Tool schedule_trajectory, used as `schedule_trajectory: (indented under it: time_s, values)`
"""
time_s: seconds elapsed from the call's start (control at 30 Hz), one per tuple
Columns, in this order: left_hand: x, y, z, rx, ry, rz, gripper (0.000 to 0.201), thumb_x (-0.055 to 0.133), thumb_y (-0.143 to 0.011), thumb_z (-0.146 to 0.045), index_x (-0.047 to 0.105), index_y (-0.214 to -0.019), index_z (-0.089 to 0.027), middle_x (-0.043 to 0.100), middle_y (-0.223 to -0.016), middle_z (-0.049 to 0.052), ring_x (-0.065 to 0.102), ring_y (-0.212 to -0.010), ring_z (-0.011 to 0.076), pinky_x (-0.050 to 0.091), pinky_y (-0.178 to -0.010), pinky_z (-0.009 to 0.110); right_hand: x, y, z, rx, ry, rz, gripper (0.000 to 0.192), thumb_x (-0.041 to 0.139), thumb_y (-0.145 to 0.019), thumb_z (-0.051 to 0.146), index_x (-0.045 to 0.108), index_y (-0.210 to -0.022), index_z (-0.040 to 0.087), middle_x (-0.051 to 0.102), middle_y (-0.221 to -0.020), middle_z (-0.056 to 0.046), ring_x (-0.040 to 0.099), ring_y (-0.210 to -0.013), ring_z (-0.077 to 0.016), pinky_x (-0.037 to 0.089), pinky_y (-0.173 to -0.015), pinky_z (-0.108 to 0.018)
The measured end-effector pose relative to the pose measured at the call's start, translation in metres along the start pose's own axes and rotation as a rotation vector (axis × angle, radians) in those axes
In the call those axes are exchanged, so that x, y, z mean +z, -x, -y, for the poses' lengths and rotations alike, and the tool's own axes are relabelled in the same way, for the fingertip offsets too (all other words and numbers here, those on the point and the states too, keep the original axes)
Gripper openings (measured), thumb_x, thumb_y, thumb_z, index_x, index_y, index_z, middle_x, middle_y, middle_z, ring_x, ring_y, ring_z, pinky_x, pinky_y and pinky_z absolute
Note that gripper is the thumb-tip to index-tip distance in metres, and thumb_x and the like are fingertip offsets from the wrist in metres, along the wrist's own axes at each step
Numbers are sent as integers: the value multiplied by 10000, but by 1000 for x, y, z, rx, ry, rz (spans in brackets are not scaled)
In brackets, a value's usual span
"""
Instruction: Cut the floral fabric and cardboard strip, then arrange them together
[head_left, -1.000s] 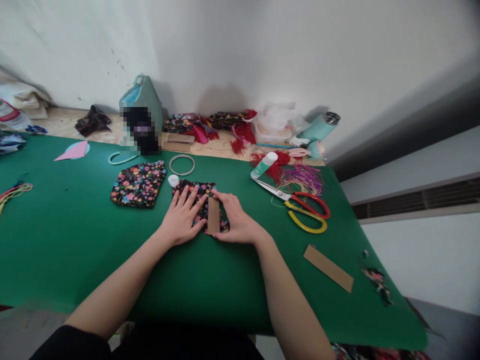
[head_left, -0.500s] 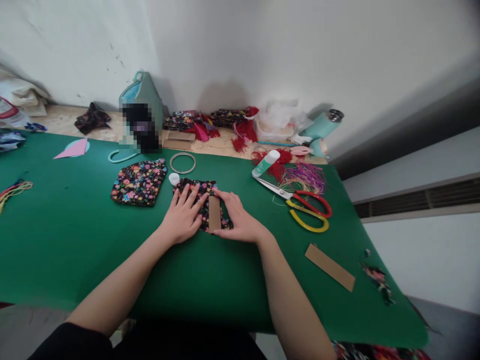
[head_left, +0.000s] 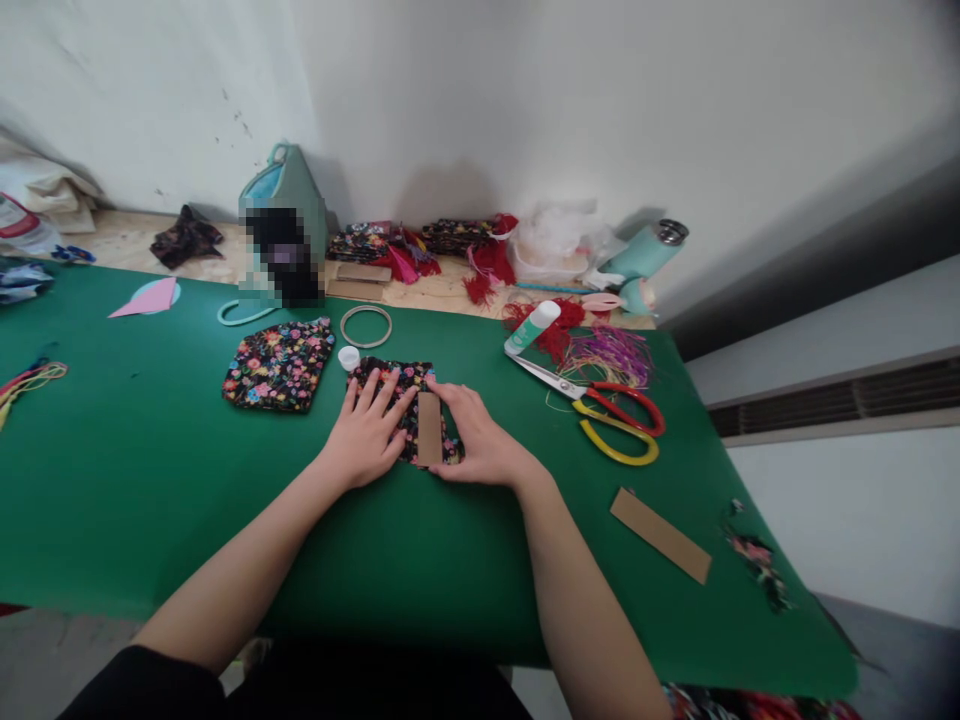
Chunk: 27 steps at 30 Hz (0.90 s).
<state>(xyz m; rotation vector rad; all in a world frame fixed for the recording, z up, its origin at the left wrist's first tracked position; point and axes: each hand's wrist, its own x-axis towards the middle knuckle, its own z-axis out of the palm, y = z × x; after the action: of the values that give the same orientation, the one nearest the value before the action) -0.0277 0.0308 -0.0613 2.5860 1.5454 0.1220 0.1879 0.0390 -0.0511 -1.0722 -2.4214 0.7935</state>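
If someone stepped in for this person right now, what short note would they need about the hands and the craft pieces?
Left hand: flat, fingers spread, pressing the floral fabric piece on the green mat.
Right hand: flat beside the cardboard strip, which lies on that fabric.
Nearby: second floral piece, white cap, ring, glue tube, scissors, spare cardboard strip.
Done: strip laid on fabric.
Left: cannot tell whether it is stuck.

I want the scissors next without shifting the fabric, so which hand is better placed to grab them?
Probably the right hand. The scissors lie on the green mat to its right, nothing between. The left hand would have to cross over the cardboard strip and floral fabric that both hands press flat.
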Motion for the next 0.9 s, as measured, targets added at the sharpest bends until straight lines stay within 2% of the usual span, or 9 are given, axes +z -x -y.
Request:
schedule_trajectory:
  time_s: [0.1,0.2,0.3,0.37,0.47,0.6,0.77,0.9]
  values:
    - [0,0,0,-1,4,-7,596,437,-912,-333,291,-1481,-237,172,-1580,94,85,-1451,340,102,-1150,557,-5,2,1,3,-56,-19,1017,735,-697,361,90,-1481,296,314,-1480,-120,281,-1377,-318,234,-1134,-559]
    - [1,1,0,1,12,-21,588,426,-916,-335,292,-1480,-238,178,-1579,93,82,-1453,336,97,-1150,561,-12,6,-1,54,-126,-112,895,641,-807,389,65,-1488,309,285,-1493,-122,276,-1383,-304,266,-1119,-558]
    - [1,1,1,14,40,-35,587,433,-912,-341,309,-1473,-217,177,-1578,104,60,-1455,334,104,-1156,549,-17,9,-5,135,-154,-245,782,555,-875,371,73,-1488,314,340,-1460,-123,330,-1355,-294,256,-1113,-577]
    - [0,0,1,41,75,-39,599,434,-907,-337,311,-1468,-165,176,-1575,127,44,-1457,323,119,-1164,526,-17,10,-7,175,-149,-276,746,548,-877,358,116,-1482,303,396,-1418,-127,374,-1321,-295,277,-1099,-582]
    - [-1,-3,1,92,136,-39,603,406,-900,-266,282,-1463,-91,190,-1567,156,55,-1461,289,142,-1174,489,-15,9,-4,168,-123,-234,748,585,-843,318,178,-1469,272,440,-1373,-138,405,-1290,-294,311,-1087,-563]
    - [-2,-4,0,153,186,-29,610,390,-884,-209,257,-1467,-89,194,-1566,151,76,-1462,261,174,-1175,464,-10,6,3,36,-74,-121,897,693,-740,303,170,-1469,263,395,-1427,-140,361,-1328,-302,326,-1094,-529]
    - [-2,-3,-1,143,143,21,601,375,-906,-263,261,-1474,-102,200,-1567,126,56,-1462,268,175,-1172,463,0,3,3,1,49,-9,1011,725,-694,326,99,-1482,238,335,-1491,-157,278,-1399,-319,176,-1149,-573]
    - [-2,-2,-1,134,101,41,600,359,-919,-300,263,-1476,-99,173,-1574,118,42,-1463,264,148,-1177,454,4,3,0,22,74,21,1039,716,-684,346,69,-1489,243,326,-1503,-153,259,-1413,-323,155,-1148,-585]
